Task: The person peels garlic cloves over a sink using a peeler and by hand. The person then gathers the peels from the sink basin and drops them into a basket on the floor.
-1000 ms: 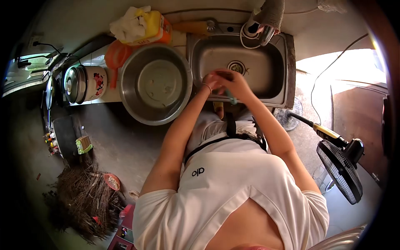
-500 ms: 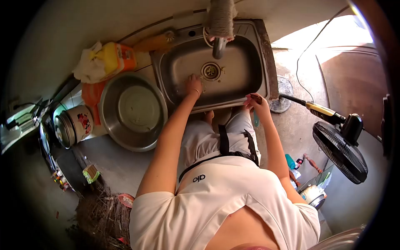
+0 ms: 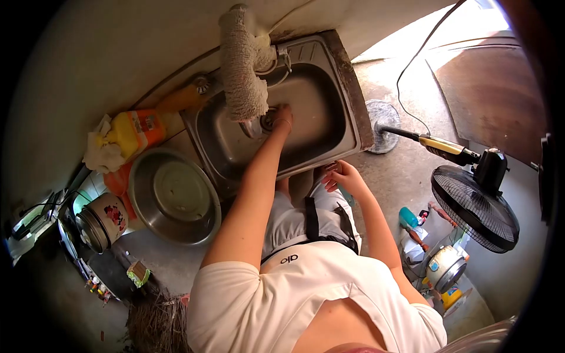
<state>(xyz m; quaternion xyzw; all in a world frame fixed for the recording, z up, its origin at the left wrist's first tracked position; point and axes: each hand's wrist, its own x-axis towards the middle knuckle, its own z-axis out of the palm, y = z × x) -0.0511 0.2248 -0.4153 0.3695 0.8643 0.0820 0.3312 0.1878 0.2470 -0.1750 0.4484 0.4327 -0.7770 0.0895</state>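
My left hand (image 3: pixel 283 116) is down in the stainless steel sink (image 3: pixel 318 97), at the right edge of the drain (image 3: pixel 268 119). Its fingers point downward and are mostly hidden, so I cannot make out whether they grip anything. A tap wrapped in rough whitish cloth (image 3: pixel 240 70) hangs over the basin, its metal spout (image 3: pixel 252 127) covering part of the drain. Just outside the sink's front edge, above my lap, my right hand (image 3: pixel 343 176) hovers with loosely bent fingers apart. I see nothing held in it.
Left of the sink stands a wide metal basin (image 3: pixel 175 194) holding some water. Behind it are a yellow-and-orange jug (image 3: pixel 138 132) and a whitish cloth (image 3: pixel 100 150). A lidded pot (image 3: pixel 103 222) sits farther left. On the right is a black fan (image 3: pixel 474 206) on a pole.
My left hand has gone from left of the drain to its right edge. My right hand has loosened its fingers; the dark thing seen at them earlier no longer shows. The view has shifted.
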